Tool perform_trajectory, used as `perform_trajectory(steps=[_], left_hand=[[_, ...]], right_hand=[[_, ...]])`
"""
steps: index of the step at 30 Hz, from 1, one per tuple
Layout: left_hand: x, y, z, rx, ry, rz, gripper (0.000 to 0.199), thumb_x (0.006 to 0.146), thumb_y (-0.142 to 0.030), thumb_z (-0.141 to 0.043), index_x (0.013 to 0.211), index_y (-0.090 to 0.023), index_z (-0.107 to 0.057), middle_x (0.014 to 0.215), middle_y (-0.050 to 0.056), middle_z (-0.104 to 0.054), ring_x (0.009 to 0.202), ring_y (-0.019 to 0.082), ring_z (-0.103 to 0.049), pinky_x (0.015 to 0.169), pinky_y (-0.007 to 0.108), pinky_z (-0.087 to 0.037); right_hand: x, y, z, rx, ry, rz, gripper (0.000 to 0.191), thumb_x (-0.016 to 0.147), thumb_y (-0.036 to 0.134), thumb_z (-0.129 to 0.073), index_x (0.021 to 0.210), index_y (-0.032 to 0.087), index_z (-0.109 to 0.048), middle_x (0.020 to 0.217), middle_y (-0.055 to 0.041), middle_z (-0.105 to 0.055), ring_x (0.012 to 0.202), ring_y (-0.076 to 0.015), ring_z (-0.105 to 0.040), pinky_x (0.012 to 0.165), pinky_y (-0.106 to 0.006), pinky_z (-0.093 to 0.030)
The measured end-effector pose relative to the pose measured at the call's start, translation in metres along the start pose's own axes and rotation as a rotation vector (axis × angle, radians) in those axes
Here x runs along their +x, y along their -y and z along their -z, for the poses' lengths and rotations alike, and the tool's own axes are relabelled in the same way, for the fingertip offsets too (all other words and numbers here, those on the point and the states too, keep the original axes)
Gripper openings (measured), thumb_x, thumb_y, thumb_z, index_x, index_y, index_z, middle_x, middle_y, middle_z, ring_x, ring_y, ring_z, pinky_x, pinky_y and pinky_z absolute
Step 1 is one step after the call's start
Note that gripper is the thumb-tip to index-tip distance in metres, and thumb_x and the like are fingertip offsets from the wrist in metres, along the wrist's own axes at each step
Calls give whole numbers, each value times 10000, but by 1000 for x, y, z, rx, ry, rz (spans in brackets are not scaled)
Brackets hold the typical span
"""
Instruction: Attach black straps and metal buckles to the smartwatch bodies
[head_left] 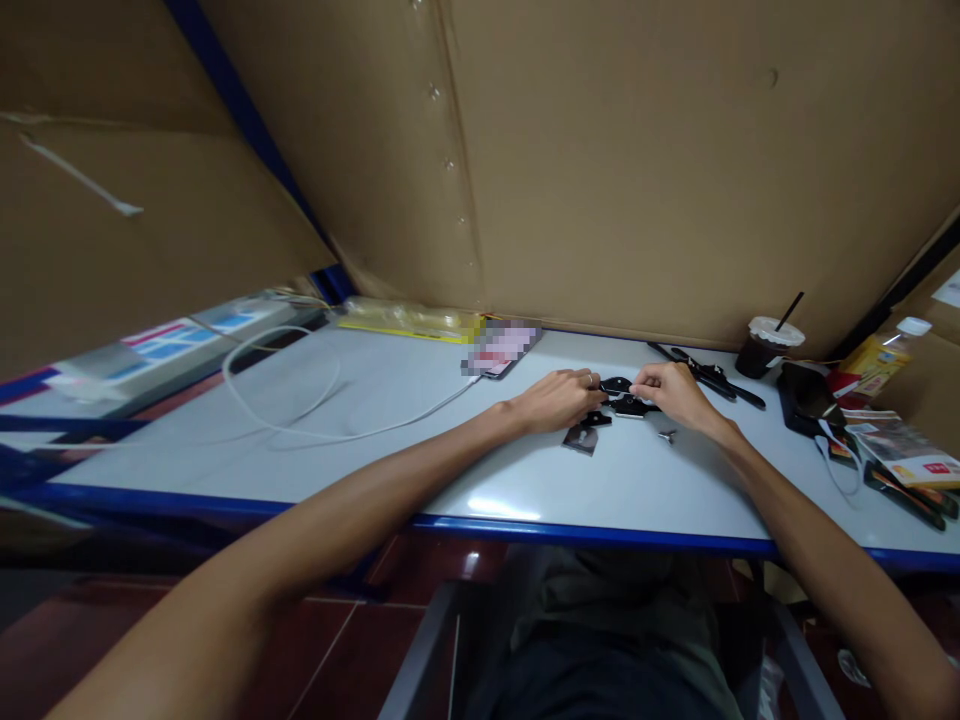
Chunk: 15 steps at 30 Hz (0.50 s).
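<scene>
My left hand [559, 398], a ring on one finger, is closed on the left part of a black spokeshave [630, 406] held low over the white table. Across from it, my right hand [666, 390] has its fingertips pinched together at the tool's right side; what lies between them is too small to make out. A black rounded piece [616, 385] shows between the two hands. Just below my left hand lies a flat grey metal blade [580, 440], with a small black part beside it. Under my right wrist rests a small silver wing-shaped screw [667, 436].
More black spokeshaves [712, 375] lie behind my right hand, near a lidded cup [769, 345] with a straw. Farther right are a bottle [881, 360], a black case [808, 400] and packets [904, 448]. A phone [501, 348] on a white cable [390, 432] lies at the back.
</scene>
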<state>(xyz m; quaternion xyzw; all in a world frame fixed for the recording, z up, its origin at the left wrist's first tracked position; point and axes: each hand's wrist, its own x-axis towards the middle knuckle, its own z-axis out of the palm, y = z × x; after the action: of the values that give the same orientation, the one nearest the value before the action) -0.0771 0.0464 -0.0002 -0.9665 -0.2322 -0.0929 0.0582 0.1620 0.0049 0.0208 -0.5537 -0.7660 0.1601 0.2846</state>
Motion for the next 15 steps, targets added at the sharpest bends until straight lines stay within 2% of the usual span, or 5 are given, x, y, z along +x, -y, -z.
perform_trajectory(steps=[5, 15], left_hand=[[0, 1, 0, 2, -5, -18, 365, 1033, -218, -377, 1134, -164, -723, 1038, 122, -662, 840, 195, -613, 714, 325, -455], [1, 2, -1, 25, -26, -36, 369, 1017, -204, -374, 1109, -163, -729, 1018, 132, -660, 857, 211, -610, 722, 348, -460]], right_hand=[[0, 5, -6, -64, 14, 27, 127, 858, 220, -675, 760, 175, -743, 697, -19, -714, 662, -149, -589, 657, -270, -390], [3, -2, -14, -138, 26, 50, 123, 884, 198, -670, 790, 179, -747, 724, -25, -721, 655, -145, -576, 664, -266, -376]])
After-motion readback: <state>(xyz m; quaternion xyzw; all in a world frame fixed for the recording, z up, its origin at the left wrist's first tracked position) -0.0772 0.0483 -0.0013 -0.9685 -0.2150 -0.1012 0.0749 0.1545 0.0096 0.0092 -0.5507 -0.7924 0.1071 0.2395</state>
